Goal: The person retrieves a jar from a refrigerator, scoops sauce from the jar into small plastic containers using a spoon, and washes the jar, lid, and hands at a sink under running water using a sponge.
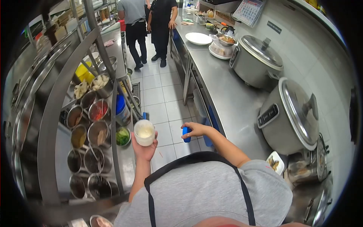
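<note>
My left hand [144, 150] is wrapped round a translucent plastic jar [145, 139], which stands upright with its mouth uncovered. Pale, cream-coloured contents show inside it. To the right, my right hand [196, 129] grips a blue lid [186, 134] by its edge, apart from the jar. Both hands are in front of my body, over the tiled aisle. Just left of the jar are a bowl of green vegetables [123, 136] and a blue-and-white tub [121, 109].
A metal rack [58, 87] and several steel pots of ingredients [99, 132] line the left. Along the right, a steel counter [215, 87] holds two large rice cookers [261, 56], a white plate [198, 38] and a small dish [275, 162]. Two people [160, 26] stand farther down the aisle.
</note>
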`<control>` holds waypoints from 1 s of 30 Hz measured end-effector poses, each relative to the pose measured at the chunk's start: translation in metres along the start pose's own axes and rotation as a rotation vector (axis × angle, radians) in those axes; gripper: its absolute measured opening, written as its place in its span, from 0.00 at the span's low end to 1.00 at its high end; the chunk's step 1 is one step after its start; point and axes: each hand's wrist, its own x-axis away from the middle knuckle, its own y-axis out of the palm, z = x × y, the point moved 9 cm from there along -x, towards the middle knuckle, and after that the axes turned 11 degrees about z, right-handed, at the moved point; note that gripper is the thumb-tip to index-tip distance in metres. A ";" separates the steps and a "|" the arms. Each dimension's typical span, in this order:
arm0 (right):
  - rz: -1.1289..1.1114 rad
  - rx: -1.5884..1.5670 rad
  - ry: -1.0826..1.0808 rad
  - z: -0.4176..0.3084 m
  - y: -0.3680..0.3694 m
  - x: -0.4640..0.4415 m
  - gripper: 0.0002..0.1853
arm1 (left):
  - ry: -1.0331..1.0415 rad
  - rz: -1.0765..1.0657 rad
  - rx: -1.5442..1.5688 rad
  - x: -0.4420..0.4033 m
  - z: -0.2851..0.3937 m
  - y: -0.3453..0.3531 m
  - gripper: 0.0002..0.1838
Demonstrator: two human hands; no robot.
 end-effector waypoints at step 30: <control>0.098 -0.102 -0.145 0.135 -0.316 -0.629 0.34 | -0.072 0.269 -0.006 -0.636 0.219 0.034 0.34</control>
